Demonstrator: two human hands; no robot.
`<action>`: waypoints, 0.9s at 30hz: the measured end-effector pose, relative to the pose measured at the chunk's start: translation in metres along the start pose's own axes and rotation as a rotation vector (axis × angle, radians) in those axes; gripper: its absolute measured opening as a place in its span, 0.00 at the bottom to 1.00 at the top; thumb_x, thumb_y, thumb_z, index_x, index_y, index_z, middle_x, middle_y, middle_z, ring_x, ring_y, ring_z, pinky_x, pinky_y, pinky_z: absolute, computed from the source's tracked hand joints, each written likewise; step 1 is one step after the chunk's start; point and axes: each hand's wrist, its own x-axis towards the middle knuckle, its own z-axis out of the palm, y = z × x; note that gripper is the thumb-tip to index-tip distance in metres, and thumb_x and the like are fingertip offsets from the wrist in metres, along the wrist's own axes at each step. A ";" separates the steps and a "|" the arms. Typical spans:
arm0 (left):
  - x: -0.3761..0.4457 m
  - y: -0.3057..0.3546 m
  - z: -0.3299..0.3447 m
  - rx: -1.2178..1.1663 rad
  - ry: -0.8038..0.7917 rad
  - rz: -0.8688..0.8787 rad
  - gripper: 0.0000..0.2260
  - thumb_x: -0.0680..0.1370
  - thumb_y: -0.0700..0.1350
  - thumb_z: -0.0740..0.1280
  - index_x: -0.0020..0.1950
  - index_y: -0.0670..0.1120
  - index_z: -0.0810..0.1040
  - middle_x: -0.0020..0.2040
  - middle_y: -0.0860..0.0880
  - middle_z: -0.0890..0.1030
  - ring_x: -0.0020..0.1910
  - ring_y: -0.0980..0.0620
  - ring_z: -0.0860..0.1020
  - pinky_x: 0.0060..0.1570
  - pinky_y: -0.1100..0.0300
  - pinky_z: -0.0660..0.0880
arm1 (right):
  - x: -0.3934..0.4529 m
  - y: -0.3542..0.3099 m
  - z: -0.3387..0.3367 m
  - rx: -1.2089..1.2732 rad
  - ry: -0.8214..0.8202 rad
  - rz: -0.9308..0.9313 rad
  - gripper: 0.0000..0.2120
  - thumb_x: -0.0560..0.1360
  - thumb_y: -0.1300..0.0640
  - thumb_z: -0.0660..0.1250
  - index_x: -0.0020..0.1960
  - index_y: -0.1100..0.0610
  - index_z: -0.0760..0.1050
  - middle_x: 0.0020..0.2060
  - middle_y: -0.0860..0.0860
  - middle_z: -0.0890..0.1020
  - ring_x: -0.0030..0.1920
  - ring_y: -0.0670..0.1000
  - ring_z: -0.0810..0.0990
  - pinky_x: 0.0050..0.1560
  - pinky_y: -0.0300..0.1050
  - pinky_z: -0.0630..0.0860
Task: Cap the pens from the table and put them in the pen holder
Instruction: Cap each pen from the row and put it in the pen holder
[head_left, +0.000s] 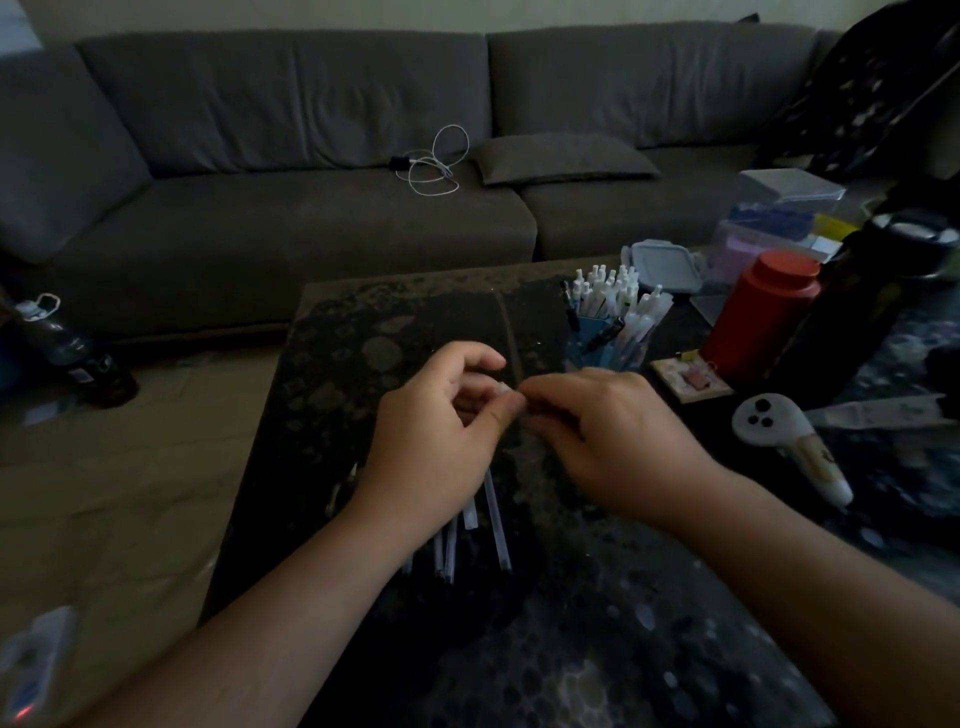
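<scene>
Pen (503, 388) between both pinching hands

Left hand (434, 426), right hand (605, 431): fingertips together.

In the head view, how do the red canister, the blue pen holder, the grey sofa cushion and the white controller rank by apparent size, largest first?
1. Grey sofa cushion, although it is farthest away.
2. Red canister.
3. White controller and blue pen holder look alike; the pens hide part of the holder, so I do not rank them.
</scene>
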 end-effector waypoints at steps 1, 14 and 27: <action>0.000 0.001 0.000 -0.044 -0.022 -0.029 0.13 0.79 0.47 0.75 0.60 0.60 0.77 0.46 0.58 0.86 0.47 0.63 0.84 0.48 0.68 0.80 | 0.000 0.004 -0.004 0.021 -0.006 0.024 0.14 0.81 0.54 0.68 0.66 0.46 0.77 0.46 0.42 0.82 0.45 0.40 0.78 0.45 0.37 0.75; -0.024 -0.022 0.022 0.125 -0.309 -0.152 0.12 0.80 0.46 0.72 0.54 0.64 0.78 0.48 0.61 0.82 0.49 0.65 0.81 0.49 0.67 0.79 | 0.000 0.101 -0.053 0.034 0.665 0.589 0.19 0.83 0.58 0.68 0.72 0.52 0.68 0.49 0.48 0.81 0.43 0.46 0.80 0.40 0.28 0.69; -0.029 -0.025 0.027 0.232 -0.404 -0.047 0.07 0.80 0.49 0.72 0.50 0.63 0.82 0.49 0.63 0.81 0.49 0.66 0.78 0.44 0.74 0.71 | 0.033 0.105 -0.027 -0.029 0.608 0.378 0.17 0.79 0.59 0.73 0.66 0.54 0.76 0.49 0.49 0.84 0.48 0.48 0.82 0.50 0.42 0.80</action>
